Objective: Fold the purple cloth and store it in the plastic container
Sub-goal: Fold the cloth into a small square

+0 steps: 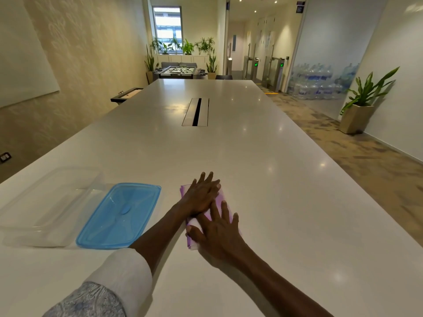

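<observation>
On the desk (229,145), the clear plastic container (45,207) is sitting open at far left, its blue lid (119,216) lying beside it. Right of them, the left hand (201,195) and right hand (219,234), fingers spread flat, are pressing the purple cloth (220,199), already folded small. Storing seems to be what remains.

The left arm wears a pale blue paisley-patterned sleeve (87,300) with a broad white cuff (128,268); the right forearm (274,284) is bare.
</observation>
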The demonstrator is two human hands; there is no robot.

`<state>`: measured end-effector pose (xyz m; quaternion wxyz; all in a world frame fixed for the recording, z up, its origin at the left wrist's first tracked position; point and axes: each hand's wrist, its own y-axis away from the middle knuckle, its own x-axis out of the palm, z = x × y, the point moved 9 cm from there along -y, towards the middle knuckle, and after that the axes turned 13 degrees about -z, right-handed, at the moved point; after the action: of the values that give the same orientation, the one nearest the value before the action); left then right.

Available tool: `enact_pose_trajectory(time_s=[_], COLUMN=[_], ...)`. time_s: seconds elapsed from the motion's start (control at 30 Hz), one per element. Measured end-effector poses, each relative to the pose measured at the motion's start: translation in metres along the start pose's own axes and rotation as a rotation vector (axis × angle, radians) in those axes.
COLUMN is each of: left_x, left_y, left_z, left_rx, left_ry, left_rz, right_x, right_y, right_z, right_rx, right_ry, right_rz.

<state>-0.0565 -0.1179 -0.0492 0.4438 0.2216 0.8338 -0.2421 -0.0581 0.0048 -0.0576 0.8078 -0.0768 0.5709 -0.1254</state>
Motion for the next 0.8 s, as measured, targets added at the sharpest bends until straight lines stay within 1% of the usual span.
enact_pose_trajectory(time_s=[0.07,0.13,0.2,0.27,0.37,0.43,0.57,0.63,0.7,0.73,0.8], left_x=[-0.018,-0.037,-0.05,-0.047,-0.03,-0.021,-0.013,-0.009,-0.001,0.001,0.004], left_y=[0.004,0.013,0.031,0.047,0.07,0.081,0.095,0.101,0.11,0.114,0.118], left_z=[-0.009,-0.019,-0.027,-0.031,-0.028,-0.029,-0.035,-0.044,-0.05,-0.051,-0.049], left_rx=[-0.034,-0.049,-0.055,-0.072,-0.141,-0.111,-0.083,-0.014,0.076,0.128,0.188], left_ry=[0.142,0.244,0.327,0.396,0.443,0.411,0.362,0.314,0.113,0.007,-0.085], left_rz=[-0.11,-0.201,-0.26,-0.244,-0.168,-0.15,-0.109,-0.029,0.051,0.056,0.021], right_x=[-0.015,-0.027,-0.04,-0.051,-0.055,-0.052,-0.044,-0.044,-0.047,-0.05,-0.055], right_y=[0.003,0.007,0.011,0.013,0.018,0.021,0.029,0.032,0.034,0.033,0.033], right_z=[-0.003,-0.016,-0.032,-0.048,-0.065,-0.075,-0.085,-0.085,-0.084,-0.084,-0.084], right_rx=[0.04,0.127,0.231,0.321,0.431,0.504,0.697,0.753,0.771,0.768,0.75], right_ry=[-0.04,-0.047,-0.095,-0.134,-0.173,-0.245,-0.63,-0.76,-0.865,-0.904,-0.931], right_rz=[0.006,-0.041,-0.096,-0.122,-0.069,-0.054,-0.062,-0.076,-0.098,-0.114,-0.142])
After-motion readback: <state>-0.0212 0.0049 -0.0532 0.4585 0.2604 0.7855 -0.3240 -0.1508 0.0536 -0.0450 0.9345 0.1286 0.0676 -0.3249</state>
